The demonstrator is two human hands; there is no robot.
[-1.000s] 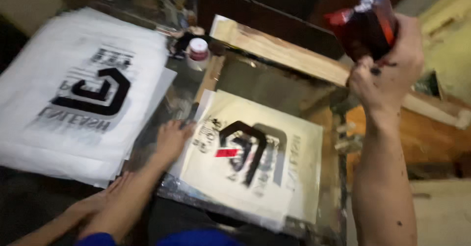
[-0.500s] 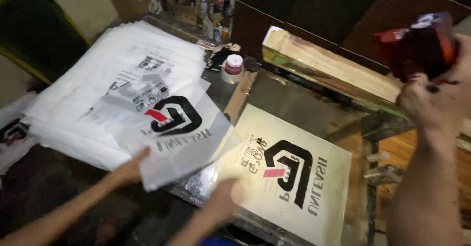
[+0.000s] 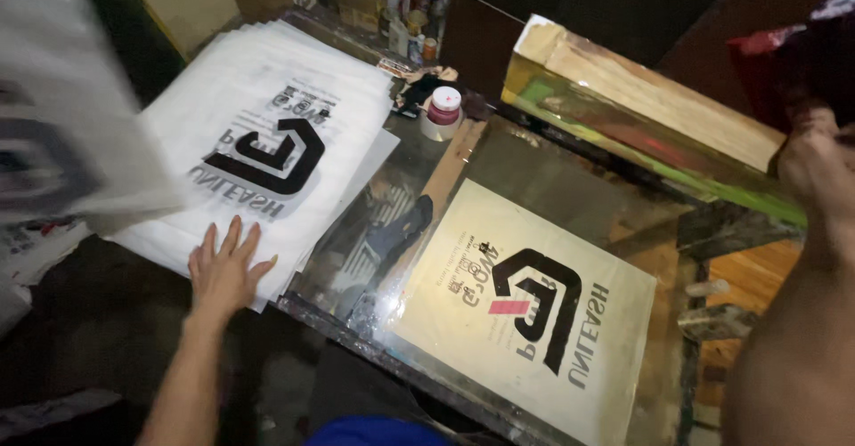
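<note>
glass bed (image 3: pixel 570 174): glossy | frame (image 3: pixel 641 90): rough ink-stained wood | white bags (image 3: pixel 267 134): matt, thin

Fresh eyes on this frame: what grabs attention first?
The printed sheet with a bold black emblem and small red patch, lying on the glass printing table. Left of it, the left hand rests flat on a stack of white printed bags. The right hand holds up the wooden screen frame.

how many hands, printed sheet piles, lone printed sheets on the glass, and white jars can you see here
Hands: 2, left hand and right hand
Stack of white printed sheets: 1
Cream printed sheet on the glass: 1
White jar with red lid: 1
Total: 5
</note>
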